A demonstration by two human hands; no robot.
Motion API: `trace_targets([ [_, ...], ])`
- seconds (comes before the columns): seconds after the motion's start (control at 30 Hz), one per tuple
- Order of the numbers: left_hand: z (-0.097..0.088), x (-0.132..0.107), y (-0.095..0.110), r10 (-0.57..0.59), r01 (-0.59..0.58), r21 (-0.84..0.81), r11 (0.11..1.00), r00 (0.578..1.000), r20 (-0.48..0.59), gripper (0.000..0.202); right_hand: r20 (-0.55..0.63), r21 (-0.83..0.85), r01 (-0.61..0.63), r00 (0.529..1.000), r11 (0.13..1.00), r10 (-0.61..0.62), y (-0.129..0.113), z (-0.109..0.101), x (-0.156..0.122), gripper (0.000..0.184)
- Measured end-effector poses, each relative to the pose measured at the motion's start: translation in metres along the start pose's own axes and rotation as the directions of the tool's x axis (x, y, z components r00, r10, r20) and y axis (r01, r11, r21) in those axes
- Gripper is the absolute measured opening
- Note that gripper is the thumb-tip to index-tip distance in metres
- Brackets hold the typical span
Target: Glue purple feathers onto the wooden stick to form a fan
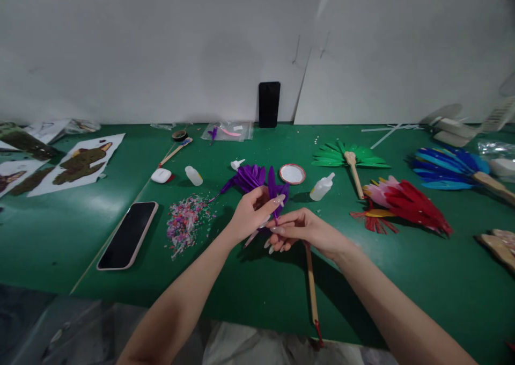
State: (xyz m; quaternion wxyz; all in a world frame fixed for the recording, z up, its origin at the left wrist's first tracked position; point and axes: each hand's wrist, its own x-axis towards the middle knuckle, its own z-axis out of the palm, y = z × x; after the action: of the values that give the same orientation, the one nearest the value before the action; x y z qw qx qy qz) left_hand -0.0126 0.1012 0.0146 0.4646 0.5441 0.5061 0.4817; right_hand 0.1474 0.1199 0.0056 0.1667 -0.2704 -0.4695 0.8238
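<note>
In front of me my left hand [250, 213] is closed in a pinch on an upright purple feather [272, 182]. My right hand [303, 227] pinches the lower end of the same feather, its fingertips close to the left ones. Several more purple feathers [250, 178] lie on the green table just behind my left hand. A wooden stick handle [311, 284] with a red cord runs from beneath my right hand toward the table's front edge; its upper end is hidden. Below my left fingers a thin pale tool tip [251, 239] shows, too covered to name.
Colourful feather clippings [187, 220] and a phone [127, 236] lie left. Near the hands stand small bottles [322, 188] [193, 175] and a round white lid [292, 174]. Green [350, 158], red-pink [410, 201] and blue [448, 169] feather fans lie right. Another phone [269, 104] leans against the wall.
</note>
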Motion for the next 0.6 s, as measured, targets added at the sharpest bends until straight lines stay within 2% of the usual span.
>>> trace_targets([
  [0.1, -0.0016, 0.0005, -0.0011, -0.068, 0.08, -0.145, 0.986, 0.994, 0.09, 0.029, 0.008, 0.009, 0.0, 1.0, 1.0, 0.0, -0.0006, 0.0004, -0.001, 0.03],
  [0.17, -0.0025, 0.0003, -0.0027, -0.103, 0.123, -0.191, 0.974, 0.988, 0.111, 0.029, 0.011, 0.009, -0.007, 1.0, 1.0, 0.007, -0.0012, 0.0015, -0.0016, 0.031],
  [0.33, -0.0032, -0.0002, -0.0044, -0.154, 0.179, -0.229, 0.957, 0.98, 0.122, 0.03, 0.014, 0.003, -0.036, 0.999, 0.999, 0.036, -0.0027, 0.0048, -0.0021, 0.034],
  [0.5, -0.0022, 0.0002, -0.0015, -0.164, 0.177, -0.217, 0.96, 0.983, 0.079, 0.032, 0.018, 0.004, -0.014, 1.0, 1.0, 0.014, -0.0007, 0.0049, -0.0015, 0.03],
  [0.6, -0.0012, 0.0002, 0.0004, -0.166, 0.176, -0.221, 0.959, 0.984, 0.065, 0.032, 0.015, 0.0, -0.018, 1.0, 1.0, 0.018, -0.0002, 0.0045, -0.0014, 0.034],
])
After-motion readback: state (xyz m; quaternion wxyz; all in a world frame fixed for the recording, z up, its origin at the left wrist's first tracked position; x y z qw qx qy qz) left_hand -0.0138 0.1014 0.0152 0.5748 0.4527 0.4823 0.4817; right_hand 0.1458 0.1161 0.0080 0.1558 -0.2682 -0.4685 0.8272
